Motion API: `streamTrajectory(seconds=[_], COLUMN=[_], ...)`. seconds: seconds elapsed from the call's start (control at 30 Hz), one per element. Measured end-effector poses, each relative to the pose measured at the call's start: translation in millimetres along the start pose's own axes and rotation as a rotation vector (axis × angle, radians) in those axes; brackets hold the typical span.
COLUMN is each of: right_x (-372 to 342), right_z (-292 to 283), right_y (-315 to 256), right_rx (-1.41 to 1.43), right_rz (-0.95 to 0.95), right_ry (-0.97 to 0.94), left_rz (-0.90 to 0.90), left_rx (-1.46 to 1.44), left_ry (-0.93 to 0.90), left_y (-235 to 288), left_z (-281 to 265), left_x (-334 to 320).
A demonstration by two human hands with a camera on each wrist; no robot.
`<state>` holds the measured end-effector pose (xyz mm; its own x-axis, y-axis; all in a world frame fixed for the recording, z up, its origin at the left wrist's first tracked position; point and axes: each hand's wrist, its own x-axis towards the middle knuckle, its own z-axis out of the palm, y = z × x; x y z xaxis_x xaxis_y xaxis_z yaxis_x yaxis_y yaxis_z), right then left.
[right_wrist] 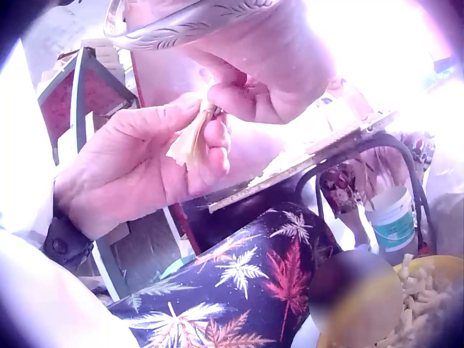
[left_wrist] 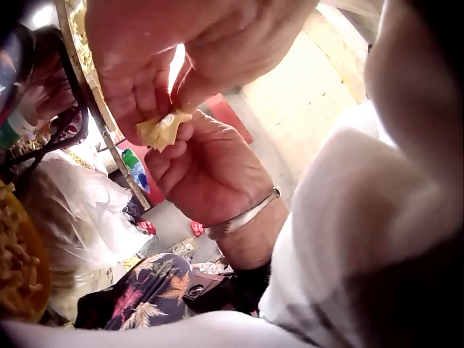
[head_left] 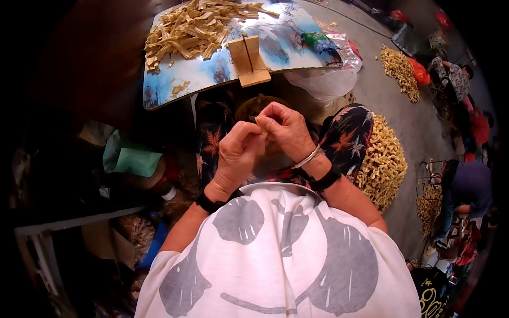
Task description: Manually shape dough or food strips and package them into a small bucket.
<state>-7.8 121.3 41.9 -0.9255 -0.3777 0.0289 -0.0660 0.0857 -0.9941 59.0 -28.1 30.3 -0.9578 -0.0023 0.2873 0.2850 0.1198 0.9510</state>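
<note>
Both hands meet in front of the lap in the head view. My left hand (head_left: 233, 156) pinches a pale yellow strip (right_wrist: 190, 143) between thumb and fingers; its wide, flared end lies along the fingers in the right wrist view. The right hand (head_left: 292, 131), with a silver bangle at its wrist, pinches the strip's narrow, bunched end. In the left wrist view the strip's crumpled, frayed end (left_wrist: 161, 132) sticks out between the fingertips of both hands. Just beyond the hands is a yellow basin (right_wrist: 335, 330) of short pale pieces.
Ahead stands a low painted table (head_left: 204, 74) with a heap of yellow strips (head_left: 191, 29) and a small wooden stand (head_left: 249, 63) at its near edge. A large pile of short pieces (head_left: 384, 164) lies right of the knee. A clear plastic bag (head_left: 326, 79) hangs beside the table.
</note>
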Motion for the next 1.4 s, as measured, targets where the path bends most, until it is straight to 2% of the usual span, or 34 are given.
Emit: streamTrajectory(seconds=[0.03,0.13,0.17,0.27,0.37,0.47,0.5,0.6,0.7,0.8,1.0,1.2,1.3,1.4], right_x=[0.2,-6.8,-9.5,-19.9,-27.0,-38.0,-40.9,-46.3,-49.1,-49.1,-52.3,-63.9,-63.2,-55.0], right_z=[1.7,10.4,8.6,14.3,6.2,-1.2,-2.4,-4.5,-7.6,-12.0,-27.5,-35.1,-41.8,-46.9], right_y=[-2.5,-8.7,-2.4,8.7,2.9,-6.4,-7.7,-8.0,-8.3,-3.6,0.9,23.2,32.4,54.2], right_rx=[0.079,0.374,0.313,0.254,0.012,-0.095,-0.105,-0.125,0.043,-0.036,-0.079,-0.046,0.092,0.261], right_rz=[0.041,0.082,0.038,-0.102,-0.202,-0.240,-0.244,-0.324,-0.257,-0.288,-0.229,-0.139,-0.077,-0.014], right_ry=[-0.042,-0.094,-0.159,-0.117,-0.058,-0.044,-0.046,0.018,-0.027,-0.007,-0.024,0.078,0.093,0.126], left_rz=[-0.147,-0.221,-0.208,-0.218,-0.331,-0.341,-0.308,-0.245,-0.259,-0.355,-0.376,-0.537,-0.537,-0.587], left_rx=[-0.203,-0.393,-0.384,-0.508,-0.654,-0.531,-0.432,-0.374,-0.334,-0.377,-0.398,-0.405,-0.427,-0.511], left_ry=[0.036,0.178,0.198,0.217,0.179,0.084,0.107,0.060,0.064,0.031,0.077,0.116,0.029,0.101], left_y=[-2.8,7.0,-2.6,3.9,16.7,21.6,17.4,18.5,29.1,33.6,19.2,8.5,-1.9,0.9], left_z=[-1.5,-7.1,-8.4,-0.2,2.1,-1.7,-0.6,2.7,13.1,15.5,37.3,55.1,55.1,64.8], left_x=[-2.1,-6.1,-8.4,-10.0,-11.3,-13.3,-13.7,-12.5,-8.4,-5.6,-1.1,2.8,11.6,22.1])
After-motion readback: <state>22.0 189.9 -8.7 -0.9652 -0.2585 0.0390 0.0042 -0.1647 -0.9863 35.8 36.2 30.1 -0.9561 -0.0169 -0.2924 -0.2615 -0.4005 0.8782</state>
